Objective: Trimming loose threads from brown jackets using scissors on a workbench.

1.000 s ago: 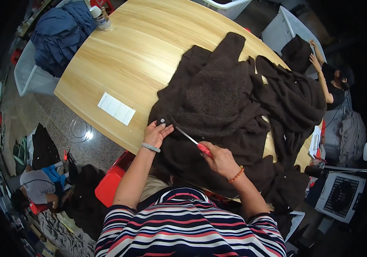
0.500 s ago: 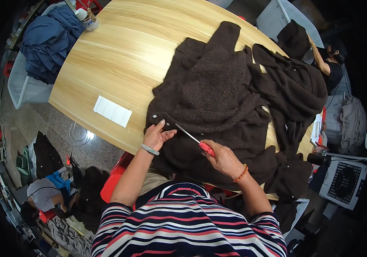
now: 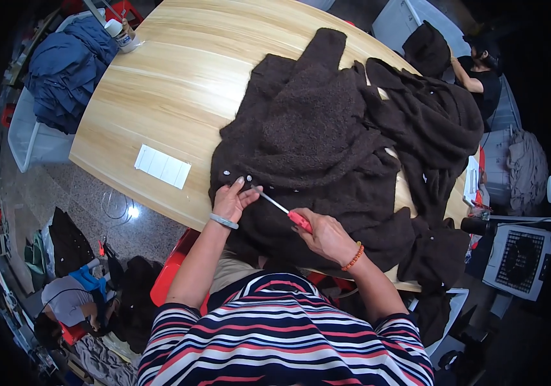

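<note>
Just below the centre of the frame, a person's right hand [image 3: 329, 238] is wrapped around a red-handled tool [image 3: 300, 220], the grip seemingly chosen to aim its slim metal shaft up and leftward at a dark brown knitted garment [image 3: 307, 122]. The shaft's tip comes close to the left hand [image 3: 229, 202], whose thumb and fingers stand apart at the garment's near-left part, beside a shiny button [image 3: 249, 178]; whether they pinch any cloth cannot be told. The placement suggests the left hand steadies the fabric exactly where the tool points. A second button [image 3: 226, 172] shows just to the left. The garment lies spread across the middle of the wooden worktop [image 3: 159, 90], its near side toward the wearer, apparently so both hands reach it without stretching. More dark knitwear [image 3: 442, 119] lies bunched to the right, seemingly pushed aside to leave the garment room. At centre left, a white card strip [image 3: 162, 166] lies flat, well apart from the cloth; a white-capped bottle [image 3: 123, 40] stands near the worktop's edge at upper left, beside a pale bin [image 3: 23, 143] heaped with blue cloth [image 3: 69, 71]. At upper right, a co-worker [image 3: 484, 80] reaches toward a dark cloth [image 3: 426, 50].
</note>
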Demonstrator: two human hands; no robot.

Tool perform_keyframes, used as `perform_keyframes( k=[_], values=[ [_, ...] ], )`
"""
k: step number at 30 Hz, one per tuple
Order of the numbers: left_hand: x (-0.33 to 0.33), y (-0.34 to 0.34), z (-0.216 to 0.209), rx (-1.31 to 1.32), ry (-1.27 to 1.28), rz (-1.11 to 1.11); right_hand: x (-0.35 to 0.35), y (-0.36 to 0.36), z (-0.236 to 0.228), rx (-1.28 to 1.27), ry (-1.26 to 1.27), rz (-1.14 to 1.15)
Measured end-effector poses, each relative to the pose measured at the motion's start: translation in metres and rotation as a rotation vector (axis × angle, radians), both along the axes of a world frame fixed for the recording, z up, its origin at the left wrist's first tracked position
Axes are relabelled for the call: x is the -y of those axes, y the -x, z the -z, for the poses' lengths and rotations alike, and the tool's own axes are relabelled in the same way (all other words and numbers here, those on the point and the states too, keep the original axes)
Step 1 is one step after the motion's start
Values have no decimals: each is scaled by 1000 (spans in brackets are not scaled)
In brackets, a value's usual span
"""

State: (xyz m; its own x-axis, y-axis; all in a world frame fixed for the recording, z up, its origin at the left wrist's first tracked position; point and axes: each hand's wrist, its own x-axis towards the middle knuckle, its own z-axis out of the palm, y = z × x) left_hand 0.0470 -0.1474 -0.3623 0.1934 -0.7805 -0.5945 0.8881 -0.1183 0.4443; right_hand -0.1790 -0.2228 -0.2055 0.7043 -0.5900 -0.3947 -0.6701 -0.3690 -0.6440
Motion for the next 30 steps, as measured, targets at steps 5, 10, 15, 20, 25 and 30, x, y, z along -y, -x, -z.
perform_keyframes(
  k=[5, 10, 15, 20, 25, 30],
  values=[
    [3, 33, -12, -80, 43, 126, -6, 27, -2, 93, -30, 47],
    [14, 48, -5, -37, 17, 140, -11, 52, -9, 13, 2, 130],
    [17, 55, -8, 155, 59, 78, -17, 56, -23, -146, 63, 76],
    [8, 50, 3, 346, 110, 131, -18, 52, -24, -121, 76, 69],
    [7, 51, -8, 359, 3, 144, -16, 59, -12, -26, 49, 132],
    [9, 64, -14, -7, 64, 156, -14, 65, -11, -5, -4, 138]
  ],
)
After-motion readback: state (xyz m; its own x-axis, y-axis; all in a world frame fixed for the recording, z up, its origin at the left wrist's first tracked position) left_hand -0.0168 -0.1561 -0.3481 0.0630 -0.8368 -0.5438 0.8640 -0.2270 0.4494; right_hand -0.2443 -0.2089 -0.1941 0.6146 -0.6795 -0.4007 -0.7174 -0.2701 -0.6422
